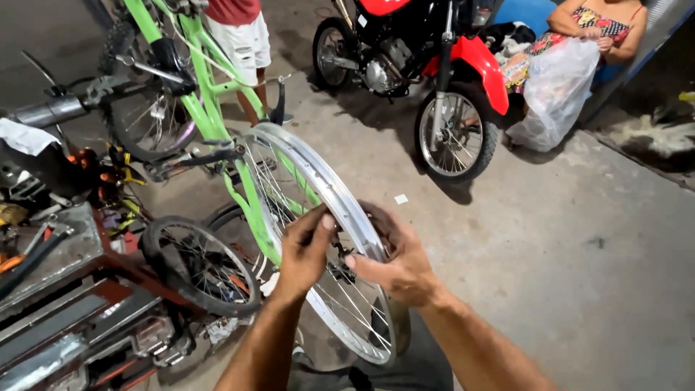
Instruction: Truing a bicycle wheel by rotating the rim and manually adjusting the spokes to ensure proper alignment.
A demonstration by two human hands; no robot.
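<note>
Far left, near edge: a metal toolbox (51, 289) with stepped trays stands open; hand tools (32, 253) with dark and orange grips lie on its top tray, the lower trays too dim to itemise. A white rag (25, 136) rests on a dark seat behind it. Just right of the box, a small black-tyred wheel (199, 264) leans on the floor.

Centre left: a green bicycle frame (210, 108) stands beyond, a person in white shorts (246, 40) behind it.

Centre, near: a bare silver wheel rim (318, 181) with spokes is held upright and tilted, its lower edge close to the wearer's lap. The left hand (304, 250) has fingers curled and pinched at the hub inside the rim. The right hand (394, 264) wraps the rim's right side, thumb across it, fingers bent round behind; what sits under the fingertips cannot be told.

Centre right, far: a red and black motorcycle (434, 65) is parked; a small white scrap (400, 199) lies on the concrete before it.

Far right: a seated person holds a large translucent white plastic bag (554, 94), bulging, contents not discernible.
</note>
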